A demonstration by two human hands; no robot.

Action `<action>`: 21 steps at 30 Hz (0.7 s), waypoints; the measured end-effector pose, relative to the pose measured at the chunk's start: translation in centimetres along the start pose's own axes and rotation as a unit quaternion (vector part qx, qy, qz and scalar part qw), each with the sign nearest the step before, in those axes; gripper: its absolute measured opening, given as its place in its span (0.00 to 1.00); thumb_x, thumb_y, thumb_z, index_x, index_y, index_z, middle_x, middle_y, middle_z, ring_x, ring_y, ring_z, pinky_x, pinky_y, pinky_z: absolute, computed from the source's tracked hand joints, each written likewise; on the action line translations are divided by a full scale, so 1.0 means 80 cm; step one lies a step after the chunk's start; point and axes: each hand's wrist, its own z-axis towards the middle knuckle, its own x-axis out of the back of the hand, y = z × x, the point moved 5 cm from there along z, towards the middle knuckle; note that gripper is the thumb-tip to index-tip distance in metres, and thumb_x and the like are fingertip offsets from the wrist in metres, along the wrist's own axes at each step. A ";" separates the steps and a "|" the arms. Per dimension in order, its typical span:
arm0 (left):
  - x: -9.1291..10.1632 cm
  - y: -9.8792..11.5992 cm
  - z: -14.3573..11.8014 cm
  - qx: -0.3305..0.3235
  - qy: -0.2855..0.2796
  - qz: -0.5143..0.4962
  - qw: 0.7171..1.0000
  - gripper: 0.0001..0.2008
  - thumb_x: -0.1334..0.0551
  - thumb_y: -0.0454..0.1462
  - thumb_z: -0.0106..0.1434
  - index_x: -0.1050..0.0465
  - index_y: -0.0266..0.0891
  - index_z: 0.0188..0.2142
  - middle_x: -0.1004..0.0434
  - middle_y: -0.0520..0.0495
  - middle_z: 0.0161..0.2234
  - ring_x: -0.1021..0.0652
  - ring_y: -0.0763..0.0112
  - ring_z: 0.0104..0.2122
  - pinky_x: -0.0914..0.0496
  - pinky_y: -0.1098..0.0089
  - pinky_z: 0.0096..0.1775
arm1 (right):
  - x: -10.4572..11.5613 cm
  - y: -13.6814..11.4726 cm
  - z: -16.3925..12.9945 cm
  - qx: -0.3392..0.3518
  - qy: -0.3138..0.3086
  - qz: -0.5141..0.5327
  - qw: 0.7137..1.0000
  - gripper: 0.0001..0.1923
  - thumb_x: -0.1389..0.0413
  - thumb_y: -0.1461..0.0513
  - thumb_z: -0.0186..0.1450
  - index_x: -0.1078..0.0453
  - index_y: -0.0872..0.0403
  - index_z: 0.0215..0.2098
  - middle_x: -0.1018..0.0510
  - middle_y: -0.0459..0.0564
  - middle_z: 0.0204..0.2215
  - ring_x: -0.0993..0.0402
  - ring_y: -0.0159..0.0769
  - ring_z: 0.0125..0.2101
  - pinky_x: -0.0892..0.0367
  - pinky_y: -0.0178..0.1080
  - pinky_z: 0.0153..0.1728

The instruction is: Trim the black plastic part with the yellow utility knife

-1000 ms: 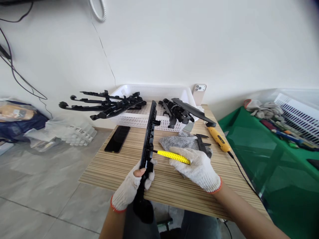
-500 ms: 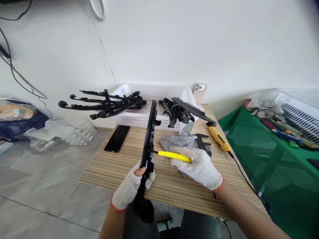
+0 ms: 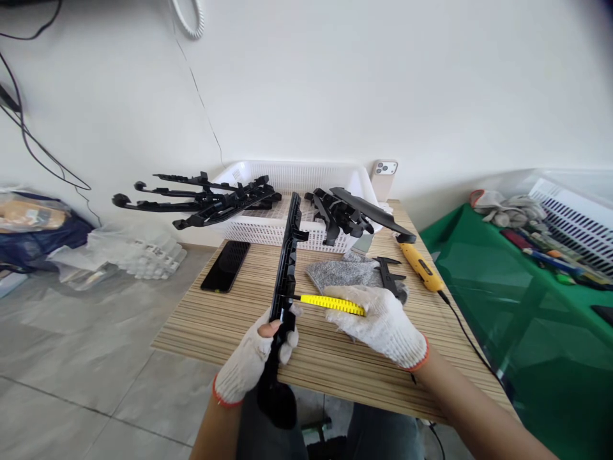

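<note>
My left hand (image 3: 253, 351), in a white knit glove with the thumb tip bare, is closed around the lower part of a long black plastic trim piece (image 3: 286, 262). The piece stands nearly upright, its wide lower end hanging past the table's front edge. In my gloved right hand (image 3: 378, 319) is a yellow-handled tool (image 3: 332, 304) with a thin dark shaft. Its tip meets the right side of the trim piece, just above my left fingers; the tip's shape is too small to make out. Under and behind my right hand lies a grey cloth (image 3: 342, 273) with a black caliper (image 3: 389, 276) on it.
A white plastic basket (image 3: 297, 167) at the table's back holds several black trim pieces, some jutting over its rim. A black phone (image 3: 225, 266) lies left, a yellow corded tool (image 3: 421, 267) right. Another phone (image 3: 384, 179) leans against the wall. A green-covered table (image 3: 460, 255) adjoins.
The yellow-handled tool and my right hand have shifted slightly down and left, so the tip sits a little lower along the trim piece. My left hand stays in place.
</note>
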 end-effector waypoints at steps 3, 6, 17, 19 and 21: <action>0.002 0.000 -0.001 -0.009 0.001 0.007 1.000 0.27 0.30 0.50 0.53 0.30 0.36 0.46 0.27 0.52 0.24 0.32 0.78 0.19 0.46 0.74 0.21 | -0.001 0.001 0.001 -0.017 -0.015 0.031 0.999 0.20 0.42 0.47 0.64 0.21 0.48 0.47 0.16 0.48 0.38 0.19 0.38 0.35 0.25 0.38 0.39; 0.002 0.000 -0.001 -0.012 0.005 0.010 1.000 0.26 0.31 0.50 0.54 0.29 0.36 0.45 0.27 0.52 0.24 0.32 0.78 0.19 0.45 0.74 0.22 | -0.008 0.005 0.003 -0.090 -0.073 0.089 0.989 0.21 0.43 0.48 0.64 0.21 0.50 0.47 0.17 0.48 0.34 0.22 0.35 0.30 0.28 0.35 0.31; -0.007 0.006 0.000 -0.029 0.022 0.073 0.997 0.28 0.36 0.54 0.57 0.30 0.35 0.48 0.30 0.53 0.22 0.36 0.77 0.17 0.46 0.73 0.20 | -0.032 0.011 0.002 -0.239 -0.204 0.239 0.919 0.18 0.44 0.48 0.62 0.31 0.55 0.28 0.33 0.41 0.17 0.44 0.24 0.16 0.47 0.30 0.16; -0.006 0.005 0.000 -0.030 0.023 0.073 0.997 0.28 0.35 0.55 0.57 0.30 0.36 0.47 0.30 0.53 0.21 0.36 0.77 0.17 0.46 0.73 0.20 | -0.039 0.016 -0.001 -0.268 -0.217 0.265 0.901 0.19 0.43 0.47 0.62 0.32 0.55 0.28 0.35 0.40 0.16 0.46 0.23 0.14 0.50 0.29 0.14; -0.005 0.003 0.001 -0.031 0.026 0.076 0.996 0.29 0.35 0.55 0.57 0.30 0.36 0.47 0.30 0.54 0.21 0.36 0.77 0.17 0.45 0.73 0.21 | -0.044 0.019 -0.002 -0.283 -0.223 0.278 0.890 0.19 0.43 0.47 0.61 0.33 0.55 0.29 0.36 0.39 0.16 0.47 0.22 0.14 0.51 0.28 0.13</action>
